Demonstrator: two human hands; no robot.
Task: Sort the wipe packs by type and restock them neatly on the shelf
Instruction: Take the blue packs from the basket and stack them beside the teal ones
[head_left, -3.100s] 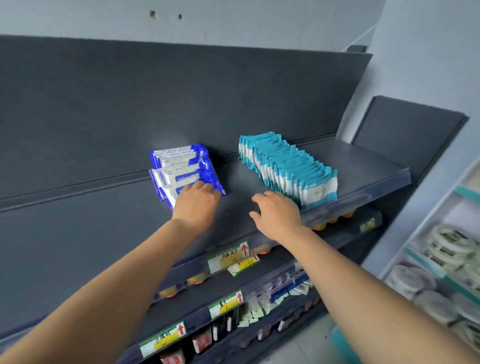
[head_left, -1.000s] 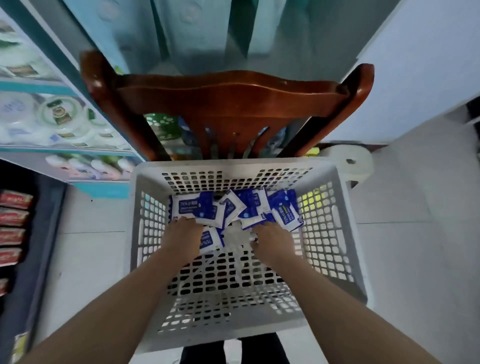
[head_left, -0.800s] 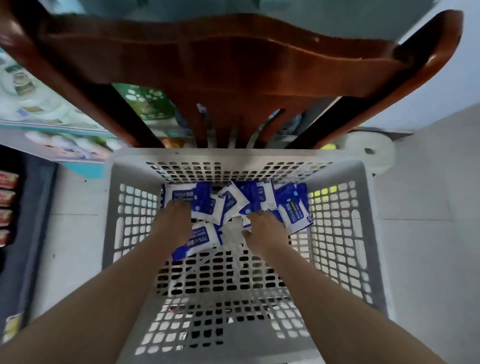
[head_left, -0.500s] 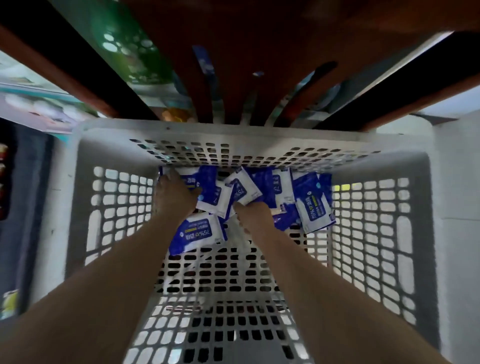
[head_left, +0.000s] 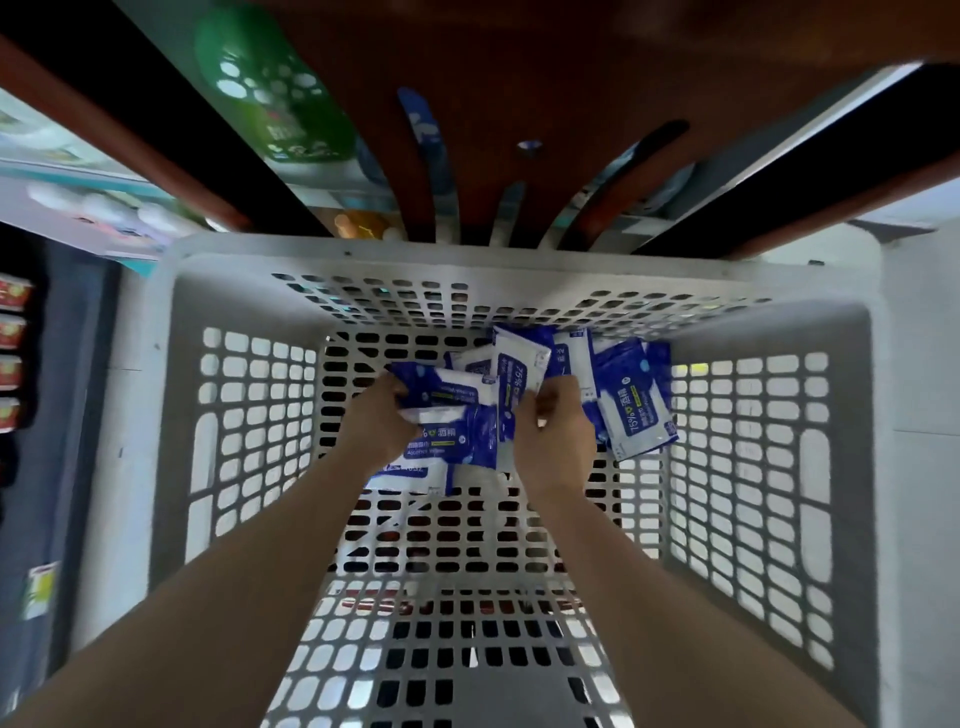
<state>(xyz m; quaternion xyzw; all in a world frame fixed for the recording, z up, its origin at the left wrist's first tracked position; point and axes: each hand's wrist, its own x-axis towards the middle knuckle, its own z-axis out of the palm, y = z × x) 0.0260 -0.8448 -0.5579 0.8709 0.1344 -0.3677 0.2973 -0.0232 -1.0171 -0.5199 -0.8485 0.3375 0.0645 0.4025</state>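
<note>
Operator: What stands at my far left?

Inspector: A dark shelf unit runs down the left edge, with red-labelled goods on it, too blurred to read. Beside it sits the white perforated basket, which fills most of your view. It rests on a wooden chair, whose back rises behind the basket's far wall.

Operator: And my left hand?

Inspector: Your left hand is low inside the basket, left of centre. Its fingers are curled round a stack of wipe packs, blue and white, lying roughly flat one on another. The lowest pack of the stack juts out below your wrist.

Operator: The right hand?

Inspector: Your right hand is just beside the stack, touching its right end. Thumb and fingers pinch an upright pack, printed "75%", which stands on edge above the knuckles. I cannot tell whether the hand grips more than that one.

Operator: Anything further right?

Inspector: Loose packs of the same blue and white kind lean against the far wall, just right of your right hand. They are tilted and overlap one another. Right of them are the basket's right wall and a pale floor.
</note>
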